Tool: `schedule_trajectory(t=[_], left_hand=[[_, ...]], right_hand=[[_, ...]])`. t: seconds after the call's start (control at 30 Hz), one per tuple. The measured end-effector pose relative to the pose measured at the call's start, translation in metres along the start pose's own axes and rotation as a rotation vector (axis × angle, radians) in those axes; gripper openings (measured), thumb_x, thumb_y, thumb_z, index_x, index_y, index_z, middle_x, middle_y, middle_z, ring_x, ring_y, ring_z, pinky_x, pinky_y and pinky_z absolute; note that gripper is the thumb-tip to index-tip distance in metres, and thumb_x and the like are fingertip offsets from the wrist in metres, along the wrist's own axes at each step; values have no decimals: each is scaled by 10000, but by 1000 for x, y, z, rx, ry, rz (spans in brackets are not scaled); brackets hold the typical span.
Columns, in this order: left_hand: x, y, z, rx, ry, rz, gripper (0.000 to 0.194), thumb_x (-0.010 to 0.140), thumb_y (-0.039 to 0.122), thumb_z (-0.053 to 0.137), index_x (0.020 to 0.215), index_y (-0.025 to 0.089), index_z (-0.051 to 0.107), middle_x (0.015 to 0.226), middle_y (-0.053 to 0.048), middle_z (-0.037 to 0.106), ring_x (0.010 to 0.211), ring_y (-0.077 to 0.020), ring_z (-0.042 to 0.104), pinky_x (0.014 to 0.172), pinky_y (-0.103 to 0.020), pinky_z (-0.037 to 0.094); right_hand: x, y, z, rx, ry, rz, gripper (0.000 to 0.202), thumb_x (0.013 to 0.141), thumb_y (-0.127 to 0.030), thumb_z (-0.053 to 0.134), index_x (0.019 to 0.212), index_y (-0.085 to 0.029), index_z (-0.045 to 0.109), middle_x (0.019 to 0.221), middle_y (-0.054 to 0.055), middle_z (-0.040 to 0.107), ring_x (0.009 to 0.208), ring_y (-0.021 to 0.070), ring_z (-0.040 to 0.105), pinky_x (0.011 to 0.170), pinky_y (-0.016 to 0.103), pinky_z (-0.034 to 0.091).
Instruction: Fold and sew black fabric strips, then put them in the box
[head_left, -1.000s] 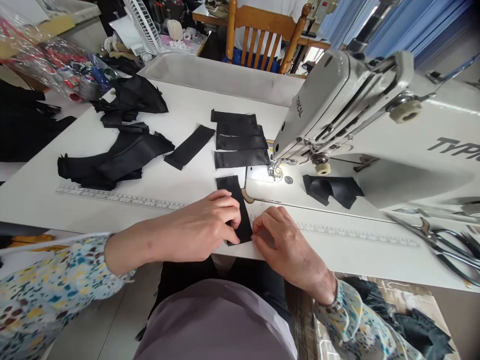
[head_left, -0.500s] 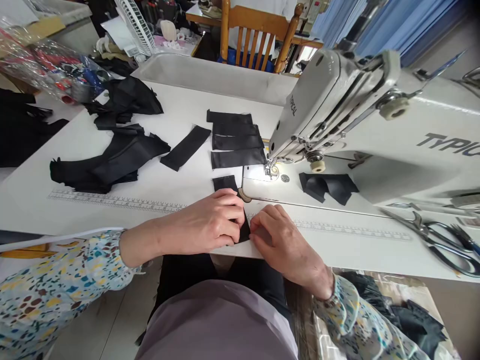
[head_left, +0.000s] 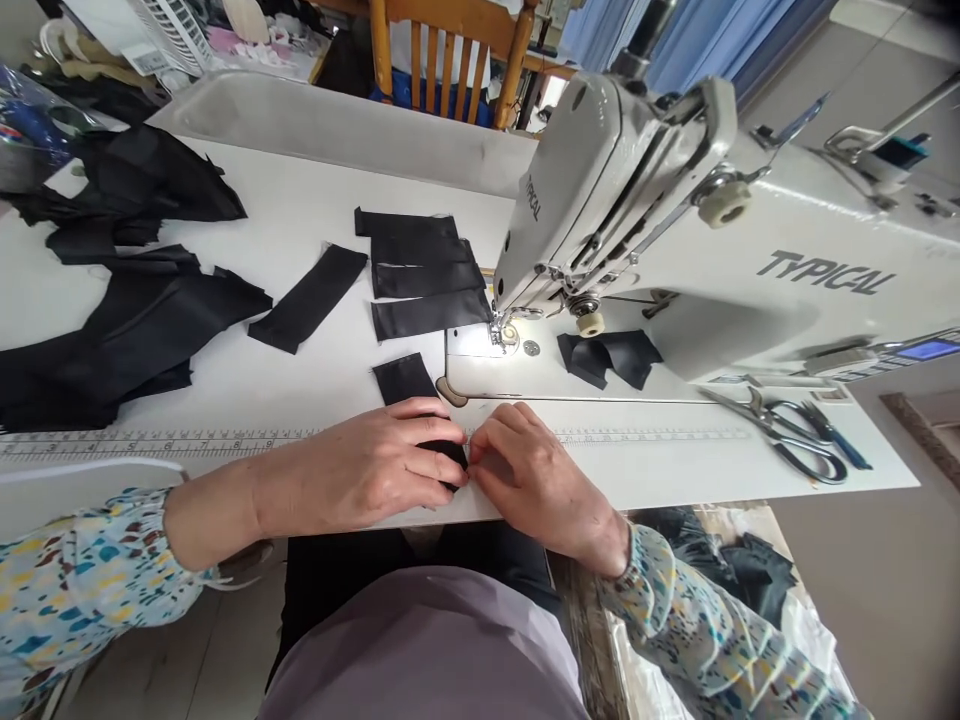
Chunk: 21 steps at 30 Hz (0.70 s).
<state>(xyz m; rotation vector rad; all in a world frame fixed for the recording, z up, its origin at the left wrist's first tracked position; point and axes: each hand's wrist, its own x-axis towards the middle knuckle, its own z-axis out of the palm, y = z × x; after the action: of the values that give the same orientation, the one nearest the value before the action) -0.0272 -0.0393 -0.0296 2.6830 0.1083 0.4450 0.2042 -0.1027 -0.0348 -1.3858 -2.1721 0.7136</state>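
Observation:
A black fabric strip [head_left: 406,379] lies on the white sewing table [head_left: 300,220], its near end under my fingers. My left hand [head_left: 375,470] covers that near end and pinches it. My right hand [head_left: 529,480] meets the left at the strip's edge, fingertips pressing on the same end. Just beyond stands the white sewing machine [head_left: 675,230], its needle area [head_left: 501,330] lit. A stack of black strips [head_left: 420,275] lies left of the needle, with one loose black strip [head_left: 309,297] further left.
Heaped black fabric [head_left: 127,310] fills the table's left side. A folded black piece [head_left: 611,358] sits under the machine arm. Scissors [head_left: 787,440] lie at the right. A ruler strip [head_left: 157,442] runs along the near edge. A wooden chair [head_left: 450,50] stands behind.
My left hand has folded or gathered the strip's near end, so less black shows between the hands. The view has shifted right and down; both hands stay together at the table edge.

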Motion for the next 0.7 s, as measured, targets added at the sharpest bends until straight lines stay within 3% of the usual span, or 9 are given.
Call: schedule_trajectory(t=[0.17, 0.3, 0.5, 0.7], left_hand=[[4, 0, 12, 143, 133, -81, 226, 993, 87, 565, 977, 221, 746, 1145, -27, 770, 1254, -258, 605, 1202, -533, 345], [20, -9, 25, 302, 279, -244, 246, 992, 60, 555, 965, 209, 749, 1107, -24, 780, 1278, -282, 600, 1179, -572, 342], [52, -30, 31, 341, 407, -367, 235, 995, 112, 590, 894, 217, 774, 1083, -18, 791, 1241, -288, 620, 1121, -586, 380], [67, -35, 28, 282, 383, -463, 277, 971, 94, 608, 882, 269, 804, 1171, -1, 771, 1252, -282, 616, 1129, -606, 362]], right_hand=[[-6, 6, -19, 165, 63, 108, 155, 990, -169, 506, 1056, -238, 628, 1052, 52, 607, 990, 203, 578, 867, 365, 515], [-9, 15, -32, -94, 208, 8, 265, 1005, -181, 502, 1229, -236, 633, 1136, 98, 598, 1090, 263, 536, 967, 471, 478], [5, 32, -37, -287, 142, -84, 346, 986, -153, 513, 1314, -190, 618, 1164, 118, 579, 1083, 271, 509, 976, 490, 489], [19, 45, -38, -307, 108, -133, 313, 982, -140, 520, 1259, -210, 646, 1115, 99, 589, 1050, 260, 508, 943, 471, 495]])
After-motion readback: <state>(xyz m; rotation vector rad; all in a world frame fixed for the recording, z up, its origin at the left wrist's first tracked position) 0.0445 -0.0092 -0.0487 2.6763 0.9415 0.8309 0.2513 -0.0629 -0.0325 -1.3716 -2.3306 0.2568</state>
